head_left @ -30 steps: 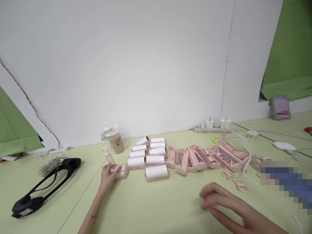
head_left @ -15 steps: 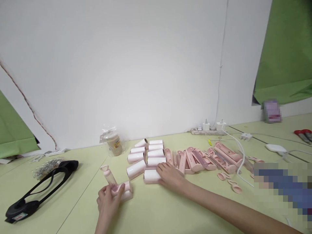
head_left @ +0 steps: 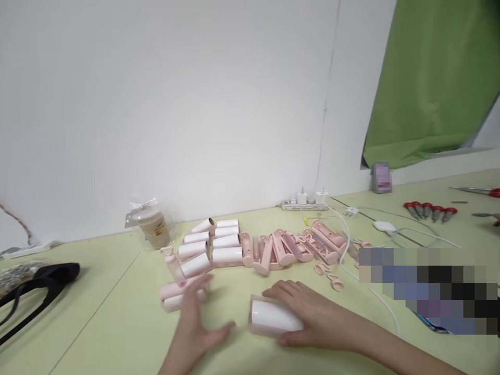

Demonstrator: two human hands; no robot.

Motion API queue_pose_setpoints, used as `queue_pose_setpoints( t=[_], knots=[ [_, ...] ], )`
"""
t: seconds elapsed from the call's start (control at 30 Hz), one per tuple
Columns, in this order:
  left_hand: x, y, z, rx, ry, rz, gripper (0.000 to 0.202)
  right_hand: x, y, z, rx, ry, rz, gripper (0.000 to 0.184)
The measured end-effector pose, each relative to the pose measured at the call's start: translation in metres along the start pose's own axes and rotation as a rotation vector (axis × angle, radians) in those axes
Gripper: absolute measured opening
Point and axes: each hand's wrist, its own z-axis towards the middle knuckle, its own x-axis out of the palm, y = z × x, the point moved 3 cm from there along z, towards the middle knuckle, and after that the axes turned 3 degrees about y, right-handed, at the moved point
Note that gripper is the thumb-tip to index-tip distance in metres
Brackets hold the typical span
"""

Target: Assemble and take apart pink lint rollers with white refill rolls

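Note:
My right hand [head_left: 318, 315] is wrapped around a white lint roller roll [head_left: 269, 316] with a translucent pinkish edge around it, low over the table at the front. My left hand [head_left: 195, 325] is empty, thumb and fingers spread, to the left of that roll. Behind its fingertips lies a lint roller [head_left: 172, 292] with a pink casing and a clear handle [head_left: 175, 268] that ends in a pink loop. Several white rolls [head_left: 227, 255] lie in two columns farther back. Pink casing parts [head_left: 281, 247] are heaped to their right.
Small pink loop pieces [head_left: 336, 282] lie near a white cable [head_left: 375, 294]. A power strip [head_left: 304, 205] sits against the wall. A bagged cup [head_left: 154, 226] stands at back left, a black strap [head_left: 58, 273] at far left. Red-handled tools [head_left: 427, 210] are at right.
My right hand has drawn a white roll from the group toward the front. My left hand has let go of the lint roller and opened. The view has turned right.

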Motion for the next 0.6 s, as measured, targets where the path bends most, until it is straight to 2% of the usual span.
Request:
queue_pose_setpoints(
  t=[0.03,0.07,0.1,0.17,0.27,0.37,0.47,0.53,0.6],
  knots=[
    [0.016,-0.009,-0.007,-0.005,0.264,-0.102,0.079,0.001,-0.001,0.0,-0.01,-0.001,0.079,0.064],
    [0.03,-0.018,-0.012,-0.035,0.433,-0.192,0.08,0.002,-0.003,0.002,-0.003,-0.004,0.159,0.067],
    [0.042,-0.025,-0.015,-0.073,0.529,-0.269,0.078,0.004,-0.007,0.004,0.018,-0.011,0.243,0.069],
    [0.056,-0.036,-0.009,-0.124,0.534,-0.386,0.064,0.008,-0.018,0.009,0.085,-0.036,0.43,0.069],
    [0.061,-0.051,0.019,-0.127,0.474,-0.478,0.04,0.015,-0.032,0.017,0.162,-0.078,0.761,0.057],
    [0.059,-0.067,0.055,-0.158,0.469,-0.398,0.036,0.023,-0.035,0.022,0.165,-0.096,1.245,0.046],
    [0.06,-0.085,0.083,-0.192,0.509,-0.273,0.037,0.031,-0.031,0.024,0.147,0.006,1.716,0.052],
    [0.064,-0.094,0.094,-0.198,0.537,-0.236,0.039,0.036,-0.032,0.022,0.204,0.085,1.91,0.056],
    [0.065,-0.1,0.1,-0.2,0.558,-0.205,0.04,0.039,-0.036,0.021,0.285,0.089,2.01,0.057]
  ],
)
